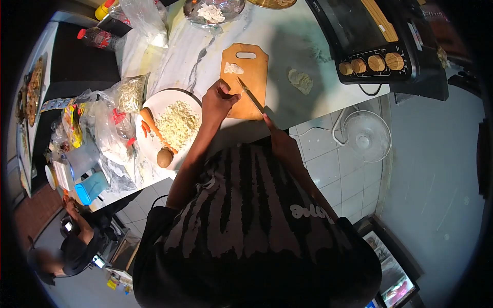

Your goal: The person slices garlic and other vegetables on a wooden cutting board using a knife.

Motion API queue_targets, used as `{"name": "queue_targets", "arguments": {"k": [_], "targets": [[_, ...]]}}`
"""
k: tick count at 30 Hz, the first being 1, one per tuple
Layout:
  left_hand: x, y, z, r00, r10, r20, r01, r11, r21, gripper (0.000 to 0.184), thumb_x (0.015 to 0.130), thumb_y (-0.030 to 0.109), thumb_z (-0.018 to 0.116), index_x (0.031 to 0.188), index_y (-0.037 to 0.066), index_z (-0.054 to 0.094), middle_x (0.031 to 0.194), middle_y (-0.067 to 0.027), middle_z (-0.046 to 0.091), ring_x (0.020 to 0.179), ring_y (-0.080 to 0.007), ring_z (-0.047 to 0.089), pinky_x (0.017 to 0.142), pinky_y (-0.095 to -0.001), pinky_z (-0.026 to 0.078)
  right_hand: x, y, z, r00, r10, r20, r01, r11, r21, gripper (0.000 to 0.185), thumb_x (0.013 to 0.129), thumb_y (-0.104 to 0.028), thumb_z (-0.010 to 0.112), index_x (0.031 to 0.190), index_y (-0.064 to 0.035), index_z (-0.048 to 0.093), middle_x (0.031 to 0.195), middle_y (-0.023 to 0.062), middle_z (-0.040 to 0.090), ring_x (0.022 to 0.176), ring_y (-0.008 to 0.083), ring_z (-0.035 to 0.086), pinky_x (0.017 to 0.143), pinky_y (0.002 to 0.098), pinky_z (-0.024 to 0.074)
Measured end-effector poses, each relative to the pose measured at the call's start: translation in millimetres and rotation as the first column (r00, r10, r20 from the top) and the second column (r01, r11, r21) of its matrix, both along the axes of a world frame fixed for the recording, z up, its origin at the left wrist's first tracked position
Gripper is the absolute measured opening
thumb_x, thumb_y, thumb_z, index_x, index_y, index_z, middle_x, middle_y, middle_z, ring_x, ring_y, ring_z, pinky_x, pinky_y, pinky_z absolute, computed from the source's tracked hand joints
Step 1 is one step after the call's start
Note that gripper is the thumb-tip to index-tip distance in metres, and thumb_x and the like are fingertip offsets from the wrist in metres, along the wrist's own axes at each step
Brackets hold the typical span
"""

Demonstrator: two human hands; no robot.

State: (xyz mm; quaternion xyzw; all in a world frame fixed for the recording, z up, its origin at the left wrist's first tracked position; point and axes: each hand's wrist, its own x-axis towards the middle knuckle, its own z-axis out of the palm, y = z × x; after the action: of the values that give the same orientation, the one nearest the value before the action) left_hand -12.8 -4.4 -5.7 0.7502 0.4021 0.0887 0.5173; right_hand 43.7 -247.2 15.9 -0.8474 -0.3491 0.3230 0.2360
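A wooden cutting board with a slot handle lies in front of me on the marble-patterned table. My right hand is closed round a knife, whose blade slants up and left over the board. At the board's left edge, my left hand has its fingers curled in near the knife tip; whatever they may pinch is too small to make out. A small pile of pale sliced food rests on the upper left of the board. To its right, a pale, wrinkled piece lies directly on the table.
Left of my arm stands a white plate with chopped pale bits, a carrot, red chilies and a brown potato. Plastic bags crowd the left. A toaster oven occupies the upper right. Another person is at lower left.
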Motion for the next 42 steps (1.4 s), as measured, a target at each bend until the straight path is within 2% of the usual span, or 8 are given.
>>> {"name": "queue_targets", "arguments": {"k": [6,15,16,28,30,32,39,42], "targets": [[-1,1,-10,0.999,-0.005,0.037,0.004,1.000,0.012,0.049,0.076,0.015,0.088,0.085,0.010,0.041,0.068,-0.0038,0.062,0.061,-0.0092,0.057,0.059,-0.0278,0.047,-2,-6,-3,0.996,0.006,-0.088,0.005,0.993,0.120,0.065,0.101,-0.012,0.041,0.159,-0.0336,0.021,0.093,0.0258,0.061,0.086,0.0422,0.064,0.077,0.0504,0.0503],[1,0,3,0.999,-0.017,0.046,0.016,1.000,0.011,0.048,0.076,0.015,0.087,0.084,0.011,0.040,0.063,-0.0035,0.058,0.057,-0.0089,0.053,0.058,-0.0277,0.045,1,-3,5,0.993,0.010,-0.121,-0.010,1.000,-0.001,0.064,0.102,-0.015,0.042,0.159,-0.0358,0.021,0.092,0.0252,0.062,0.081,0.0419,0.064,0.076,0.0502,0.0510],[2,0,5,1.000,-0.019,0.025,0.019,1.000,0.004,0.047,0.076,0.012,0.087,0.083,0.010,0.040,0.064,-0.0056,0.061,0.061,-0.0103,0.059,0.059,-0.0280,0.047,1,-2,7,0.992,0.008,-0.123,-0.009,1.000,-0.002,0.064,0.102,-0.015,0.042,0.159,-0.0358,0.021,0.092,0.0252,0.062,0.081,0.0419,0.064,0.076,0.0502,0.0510],[2,1,5,0.999,-0.018,-0.032,0.018,1.000,-0.015,0.047,0.076,0.011,0.086,0.080,0.010,0.039,0.066,-0.0077,0.065,0.066,-0.0136,0.067,0.061,-0.0295,0.048,-5,3,2,0.985,0.049,0.165,-0.041,0.998,-0.051,0.070,0.098,-0.011,0.046,0.159,-0.0361,0.022,0.078,0.0164,0.054,0.060,0.0371,0.058,0.056,0.0495,0.0500],[1,3,-3,0.999,-0.019,-0.047,0.017,0.999,-0.037,0.047,0.076,0.011,0.086,0.080,0.010,0.039,0.066,-0.0077,0.065,0.066,-0.0140,0.067,0.061,-0.0298,0.047,-4,4,5,0.993,0.033,0.117,-0.026,0.998,-0.058,0.068,0.098,-0.010,0.046,0.158,-0.0351,0.024,0.082,0.0166,0.057,0.063,0.0382,0.060,0.059,0.0502,0.0507],[-2,3,-13,0.999,-0.030,0.018,0.030,0.999,-0.031,0.047,0.079,0.015,0.085,0.082,0.010,0.039,0.062,-0.0075,0.062,0.053,-0.0112,0.056,0.054,-0.0294,0.044,-4,0,0,0.996,0.010,0.093,-0.007,1.000,-0.026,0.067,0.098,-0.010,0.045,0.157,-0.0349,0.025,0.085,0.0170,0.058,0.067,0.0384,0.061,0.062,0.0500,0.0513],[-4,2,-5,0.998,-0.062,-0.006,0.062,0.997,0.043,0.050,0.079,0.016,0.086,0.078,0.011,0.037,0.063,-0.0008,0.051,0.056,-0.0105,0.047,0.054,-0.0300,0.042,-2,-3,8,0.997,-0.013,-0.080,0.010,0.999,-0.040,0.063,0.101,-0.014,0.043,0.158,-0.0344,0.024,0.104,0.0218,0.066,0.089,0.0408,0.066,0.074,0.0470,0.0534],[-6,2,-16,0.996,-0.065,0.056,0.063,0.997,0.044,0.050,0.080,0.015,0.086,0.077,0.011,0.036,0.067,0.0006,0.044,0.060,-0.0099,0.041,0.055,-0.0281,0.040,-1,-5,7,0.996,0.008,-0.091,-0.009,1.000,-0.010,0.060,0.103,-0.017,0.042,0.158,-0.0352,0.025,0.105,0.0233,0.066,0.086,0.0415,0.067,0.074,0.0471,0.0532]]}}
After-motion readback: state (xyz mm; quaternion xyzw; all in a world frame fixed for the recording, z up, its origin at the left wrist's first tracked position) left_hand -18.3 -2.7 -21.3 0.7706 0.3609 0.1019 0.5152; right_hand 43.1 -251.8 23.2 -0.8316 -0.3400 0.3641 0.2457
